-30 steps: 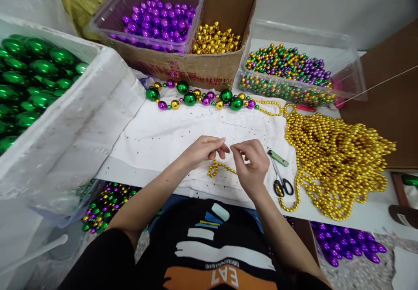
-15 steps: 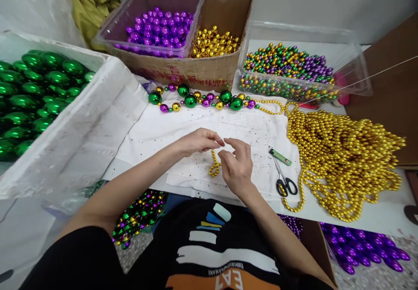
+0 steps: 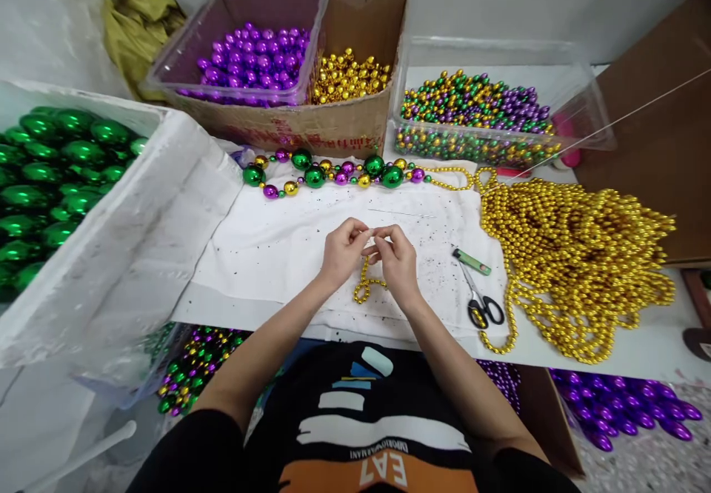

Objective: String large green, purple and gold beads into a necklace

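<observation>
My left hand (image 3: 343, 255) and my right hand (image 3: 397, 257) meet fingertip to fingertip above the white cloth (image 3: 278, 249). Both are closed in a pinch, apparently on a thin thread that is mostly hidden by the fingers. Just below them a short strand of gold beads (image 3: 363, 290) lies looped on the cloth, its upper end rising toward the fingers and its other end running under my right hand. Behind the hands lies a bead necklace (image 3: 342, 173) of green, purple and gold balls, joined to gold beads. A long thin needle (image 3: 401, 213) rests between necklace and hands.
Scissors (image 3: 478, 302) and a green-handled cutter (image 3: 471, 261) lie right of my hands, beside a heap of gold bead strands (image 3: 578, 263). A white foam box (image 3: 167, 182) of green balls stands left. Behind are a cardboard box (image 3: 266, 123) and a clear bin (image 3: 500, 138) of small beads.
My left hand has turned and come closer to my right hand, so that their fingertips now meet. The right fingers have closed into a pinch. The whole view has shifted slightly.
</observation>
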`<state>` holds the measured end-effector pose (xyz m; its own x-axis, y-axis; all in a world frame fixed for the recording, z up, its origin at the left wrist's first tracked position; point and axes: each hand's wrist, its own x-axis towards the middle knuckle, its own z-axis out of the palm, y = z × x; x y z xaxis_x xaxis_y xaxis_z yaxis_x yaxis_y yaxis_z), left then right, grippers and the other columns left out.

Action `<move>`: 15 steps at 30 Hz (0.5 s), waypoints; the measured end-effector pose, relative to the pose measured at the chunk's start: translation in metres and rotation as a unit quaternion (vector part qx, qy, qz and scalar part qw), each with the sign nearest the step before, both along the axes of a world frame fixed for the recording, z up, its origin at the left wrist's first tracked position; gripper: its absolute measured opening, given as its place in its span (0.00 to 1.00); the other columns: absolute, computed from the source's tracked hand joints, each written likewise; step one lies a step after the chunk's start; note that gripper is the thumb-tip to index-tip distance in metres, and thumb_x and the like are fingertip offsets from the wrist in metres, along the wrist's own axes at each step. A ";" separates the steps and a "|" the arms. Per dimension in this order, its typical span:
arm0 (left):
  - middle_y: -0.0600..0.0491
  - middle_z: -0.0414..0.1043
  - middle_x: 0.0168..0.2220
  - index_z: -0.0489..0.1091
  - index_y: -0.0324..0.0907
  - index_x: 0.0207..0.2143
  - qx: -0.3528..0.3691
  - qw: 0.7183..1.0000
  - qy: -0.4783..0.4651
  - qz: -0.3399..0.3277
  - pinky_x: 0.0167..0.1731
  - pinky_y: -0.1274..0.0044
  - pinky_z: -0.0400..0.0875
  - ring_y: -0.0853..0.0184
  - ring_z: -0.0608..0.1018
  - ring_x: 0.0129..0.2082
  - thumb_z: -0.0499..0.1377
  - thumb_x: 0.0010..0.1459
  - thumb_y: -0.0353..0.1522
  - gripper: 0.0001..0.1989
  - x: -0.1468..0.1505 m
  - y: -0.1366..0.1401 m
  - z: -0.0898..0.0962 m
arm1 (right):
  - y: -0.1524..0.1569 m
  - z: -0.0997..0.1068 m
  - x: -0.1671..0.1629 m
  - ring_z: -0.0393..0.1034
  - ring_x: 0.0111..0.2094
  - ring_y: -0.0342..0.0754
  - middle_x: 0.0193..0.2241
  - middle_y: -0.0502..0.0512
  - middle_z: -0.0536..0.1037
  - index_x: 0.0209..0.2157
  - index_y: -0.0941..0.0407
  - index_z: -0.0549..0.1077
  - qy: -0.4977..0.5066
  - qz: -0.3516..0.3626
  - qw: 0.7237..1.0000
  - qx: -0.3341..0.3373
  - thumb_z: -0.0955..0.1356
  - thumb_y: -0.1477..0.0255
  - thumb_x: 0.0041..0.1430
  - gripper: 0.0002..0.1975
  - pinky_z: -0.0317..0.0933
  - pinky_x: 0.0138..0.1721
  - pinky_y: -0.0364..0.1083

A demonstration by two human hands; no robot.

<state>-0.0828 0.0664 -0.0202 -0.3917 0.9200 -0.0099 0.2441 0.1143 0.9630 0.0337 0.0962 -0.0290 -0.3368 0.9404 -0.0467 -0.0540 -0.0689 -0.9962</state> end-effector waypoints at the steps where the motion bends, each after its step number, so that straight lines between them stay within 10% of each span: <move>1: 0.59 0.64 0.21 0.69 0.41 0.29 0.001 0.997 -0.075 0.001 0.23 0.80 0.57 0.74 0.64 0.21 0.61 0.56 0.39 0.11 0.002 0.002 -0.003 | 0.002 0.000 0.000 0.73 0.24 0.41 0.33 0.49 0.73 0.32 0.54 0.65 0.005 -0.005 1.000 -0.018 0.64 0.68 0.61 0.05 0.66 0.23 0.41; 6: 0.61 0.59 0.17 0.69 0.39 0.26 -0.065 0.960 -0.268 -0.056 0.19 0.81 0.48 0.78 0.58 0.17 0.68 0.44 0.45 0.19 0.001 0.007 -0.005 | 0.007 -0.002 0.005 0.71 0.22 0.41 0.30 0.48 0.73 0.33 0.55 0.68 -0.009 -0.020 0.999 -0.027 0.65 0.67 0.59 0.05 0.62 0.20 0.40; 15: 0.60 0.61 0.16 0.71 0.38 0.25 -0.125 0.946 -0.269 -0.136 0.18 0.81 0.48 0.78 0.59 0.17 0.69 0.42 0.37 0.14 -0.017 0.007 -0.001 | 0.007 -0.007 0.008 0.70 0.22 0.42 0.26 0.48 0.73 0.30 0.55 0.70 -0.015 0.001 0.999 -0.050 0.67 0.67 0.57 0.06 0.59 0.19 0.40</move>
<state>-0.1000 0.0732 -0.0217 -0.0188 0.9288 -0.3701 -0.2197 0.3573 0.9078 0.0417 0.1029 -0.0355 -0.3351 0.9301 -0.1500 -0.0241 -0.1677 -0.9855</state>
